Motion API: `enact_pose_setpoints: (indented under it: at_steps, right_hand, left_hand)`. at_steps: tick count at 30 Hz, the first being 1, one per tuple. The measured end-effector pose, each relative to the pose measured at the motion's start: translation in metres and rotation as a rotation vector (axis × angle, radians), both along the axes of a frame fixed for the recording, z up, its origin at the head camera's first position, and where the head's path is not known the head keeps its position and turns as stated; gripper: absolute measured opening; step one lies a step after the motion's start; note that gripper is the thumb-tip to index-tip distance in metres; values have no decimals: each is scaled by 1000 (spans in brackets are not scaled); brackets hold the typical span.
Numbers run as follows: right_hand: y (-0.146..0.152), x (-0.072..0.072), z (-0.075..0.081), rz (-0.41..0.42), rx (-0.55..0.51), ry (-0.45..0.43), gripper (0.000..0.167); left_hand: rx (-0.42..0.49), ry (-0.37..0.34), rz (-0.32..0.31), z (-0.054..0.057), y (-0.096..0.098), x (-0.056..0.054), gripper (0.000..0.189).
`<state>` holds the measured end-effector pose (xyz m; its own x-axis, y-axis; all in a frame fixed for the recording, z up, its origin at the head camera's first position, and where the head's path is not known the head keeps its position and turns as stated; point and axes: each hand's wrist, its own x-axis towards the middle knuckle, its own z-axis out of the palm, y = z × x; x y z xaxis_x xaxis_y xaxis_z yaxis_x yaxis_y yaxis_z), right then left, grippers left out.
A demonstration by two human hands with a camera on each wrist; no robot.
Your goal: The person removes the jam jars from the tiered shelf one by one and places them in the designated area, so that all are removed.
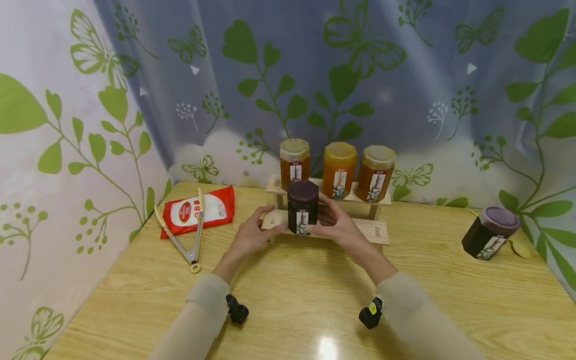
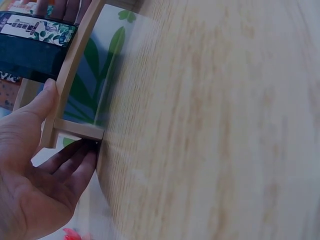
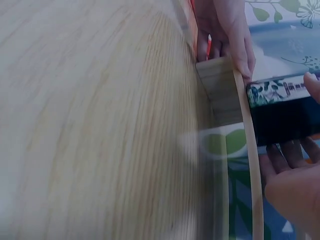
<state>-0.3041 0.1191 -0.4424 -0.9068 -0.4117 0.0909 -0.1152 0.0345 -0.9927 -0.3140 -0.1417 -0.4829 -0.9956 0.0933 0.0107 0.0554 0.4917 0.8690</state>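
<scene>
A dark jar [image 1: 303, 206] with a purple lid and white label stands upright at the lower board of a small two-step wooden rack [image 1: 372, 230]. My right hand [image 1: 343, 228] grips this jar from the right, thumb across the front and fingers behind. At the rack's left end, my left hand [image 1: 253, 232] holds the lower step. In the left wrist view, the left thumb lies on the board beside the jar [image 2: 30, 57], and the fingers bend against the rack's leg [image 2: 79, 129]. The jar's base appears to meet the board in the right wrist view.
On the upper step stand an amber jar [image 1: 294, 166], an orange jar [image 1: 339, 169] and a brown jar [image 1: 376, 175]. Another dark jar [image 1: 490, 233] sits tilted in view at right, a spoon [image 1: 520, 249] behind it. Tongs [image 1: 197, 235] lie over a red packet [image 1: 218, 208] at left.
</scene>
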Motion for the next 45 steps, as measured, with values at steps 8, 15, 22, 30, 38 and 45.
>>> enact_pose_setpoints:
  at_steps: [8,15,22,30,38,45]
  right_hand:
    - [-20,-1,-1,-95,55,-27,91]
    - [-37,-1,-1,-183,105,41,95]
    - [-43,-1,3,-234,133,54,91]
    - [-36,1,4,-244,193,42,96]
    - [-23,7,3,-231,197,58,89]
    - [-7,15,6,-247,209,43,96]
  left_hand:
    - [0,-14,10,-4,2,0,74]
    - [-5,-29,23,-3,1,3,75]
    - [-8,-23,16,-5,2,3,74]
    - [-10,-12,15,-3,4,5,73]
    - [2,-9,16,-2,4,4,72]
    - [3,-3,11,1,1,1,74]
